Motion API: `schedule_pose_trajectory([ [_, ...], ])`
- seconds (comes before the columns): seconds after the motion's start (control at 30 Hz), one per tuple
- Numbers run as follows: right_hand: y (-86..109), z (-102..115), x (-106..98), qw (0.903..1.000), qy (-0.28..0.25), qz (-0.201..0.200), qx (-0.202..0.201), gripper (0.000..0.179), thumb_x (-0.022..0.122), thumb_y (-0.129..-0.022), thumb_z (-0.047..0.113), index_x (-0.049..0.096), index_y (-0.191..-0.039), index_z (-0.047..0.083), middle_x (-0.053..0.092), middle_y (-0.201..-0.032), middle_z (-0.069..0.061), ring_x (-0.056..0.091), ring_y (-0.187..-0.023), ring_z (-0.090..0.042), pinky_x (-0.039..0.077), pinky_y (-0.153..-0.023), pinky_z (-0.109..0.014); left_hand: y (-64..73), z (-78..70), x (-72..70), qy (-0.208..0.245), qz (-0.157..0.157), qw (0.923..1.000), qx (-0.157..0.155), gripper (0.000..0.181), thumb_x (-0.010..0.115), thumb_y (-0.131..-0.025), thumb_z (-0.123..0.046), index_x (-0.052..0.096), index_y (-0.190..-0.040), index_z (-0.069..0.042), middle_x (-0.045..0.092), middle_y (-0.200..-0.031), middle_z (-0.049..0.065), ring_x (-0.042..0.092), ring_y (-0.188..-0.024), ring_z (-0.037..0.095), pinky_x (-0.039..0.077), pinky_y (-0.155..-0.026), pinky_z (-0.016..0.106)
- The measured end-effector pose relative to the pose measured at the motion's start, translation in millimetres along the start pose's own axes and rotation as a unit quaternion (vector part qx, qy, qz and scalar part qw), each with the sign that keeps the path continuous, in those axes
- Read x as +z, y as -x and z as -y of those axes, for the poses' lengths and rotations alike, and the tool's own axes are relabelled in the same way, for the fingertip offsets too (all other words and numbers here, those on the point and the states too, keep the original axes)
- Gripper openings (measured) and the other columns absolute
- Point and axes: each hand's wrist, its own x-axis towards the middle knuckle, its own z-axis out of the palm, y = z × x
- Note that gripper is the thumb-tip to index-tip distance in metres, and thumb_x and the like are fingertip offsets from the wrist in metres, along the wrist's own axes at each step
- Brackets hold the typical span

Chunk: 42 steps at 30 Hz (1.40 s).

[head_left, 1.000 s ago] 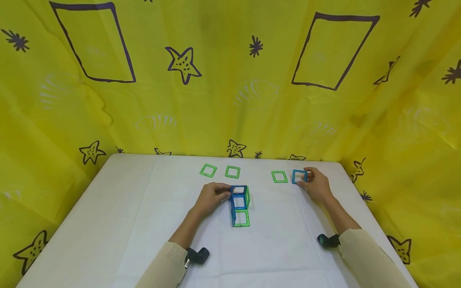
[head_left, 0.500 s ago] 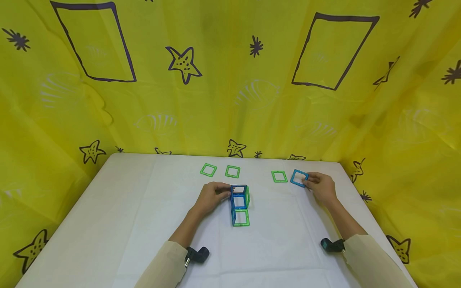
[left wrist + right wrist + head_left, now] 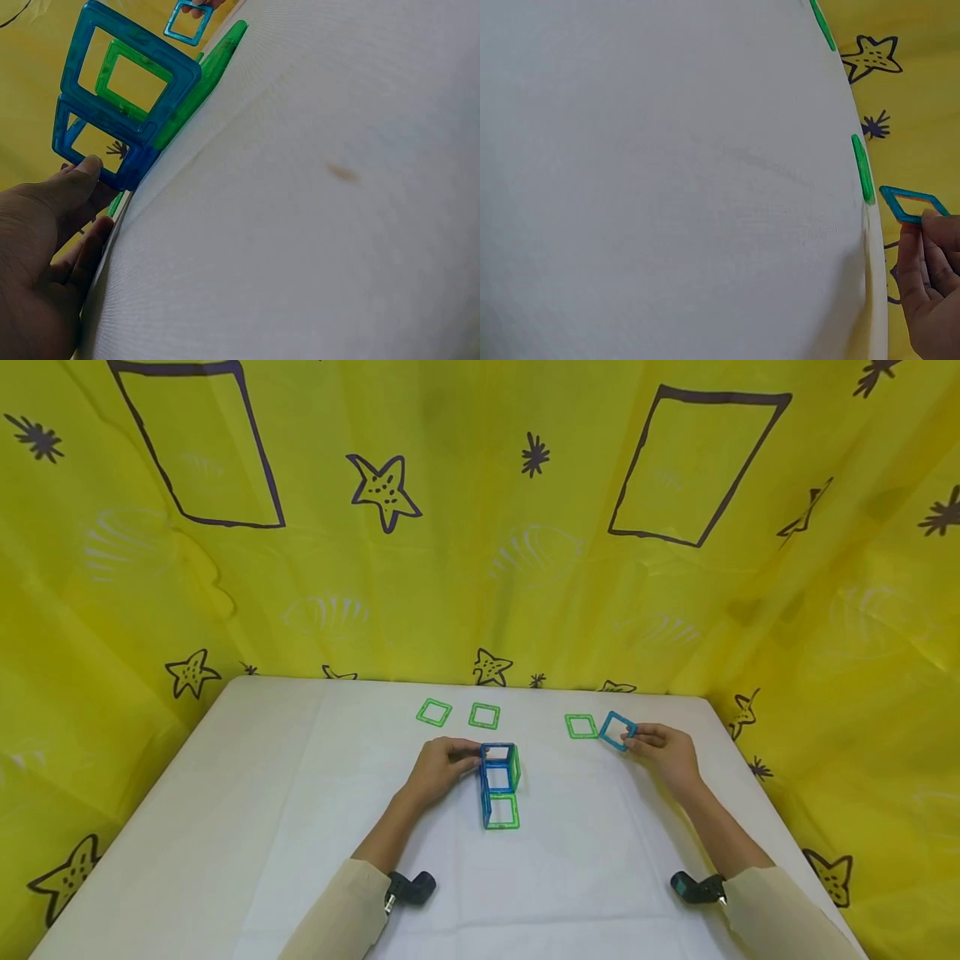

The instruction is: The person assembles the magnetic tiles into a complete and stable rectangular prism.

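Observation:
Magnetic tiles, square open frames in blue and green, make up a small structure (image 3: 501,779) at the table's middle. Blue tiles stand upright along its left and back, and a green tile (image 3: 504,812) lies flat at its front. My left hand (image 3: 438,771) pinches the structure's back left edge; in the left wrist view, its thumb presses a blue tile (image 3: 129,52). Over on the right, my right hand (image 3: 667,756) pinches a loose blue magnetic tile (image 3: 617,713) between thumb and fingers. That tile looks raised and tilted in the right wrist view (image 3: 889,201).
Two loose green tiles (image 3: 434,723) lie behind the structure, near the table's back edge. A third green tile (image 3: 582,737) lies just left of the held blue one. White cloth covers the table (image 3: 585,877), and a yellow patterned curtain (image 3: 465,602) hangs behind it.
The blue tile in my right hand has turned from nearly square-on to slanted and shifted slightly left. My right wrist has drawn a little nearer. The left hand and structure hold still.

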Motion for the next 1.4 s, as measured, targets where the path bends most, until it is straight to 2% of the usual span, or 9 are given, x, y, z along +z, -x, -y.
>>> schedule_pose_trajectory([
  [0.37,17.2,10,17,0.9994,-0.031,0.013,0.008,0.031,0.075,-0.096,-0.001,0.062,-0.119,-0.017,0.078,-0.103,-0.01,0.071,-0.088,-0.002,0.058,-0.081,-0.017,-1.3,1.2,0.2,-0.004,-0.001,1.0,-0.001,0.022,0.077,-0.097,-0.015,0.08,-0.119,-0.01,0.077,-0.119,0.002,0.066,-0.122,0.027,0.05,-0.109,0.045],
  [0.93,36.9,12,38,0.9986,-0.038,0.036,0.003,0.03,0.078,-0.093,-0.002,0.064,-0.116,-0.016,0.075,-0.108,-0.019,0.069,-0.09,-0.009,0.059,-0.081,-0.019,-1.2,0.9,1.3,0.002,-0.003,1.0,-0.001,0.022,0.077,-0.097,-0.014,0.08,-0.119,-0.009,0.077,-0.119,0.003,0.066,-0.123,0.026,0.05,-0.109,0.044],
  [1.4,50.1,13,52,0.9975,-0.036,0.053,-0.028,0.029,0.082,-0.087,-0.005,0.066,-0.109,-0.016,0.075,-0.1,-0.018,0.07,-0.086,-0.011,0.059,-0.076,-0.02,-0.1,0.4,1.4,0.007,-0.005,1.0,-0.003,0.023,0.077,-0.097,-0.012,0.079,-0.12,-0.008,0.077,-0.12,0.003,0.066,-0.123,0.026,0.05,-0.109,0.044],
])
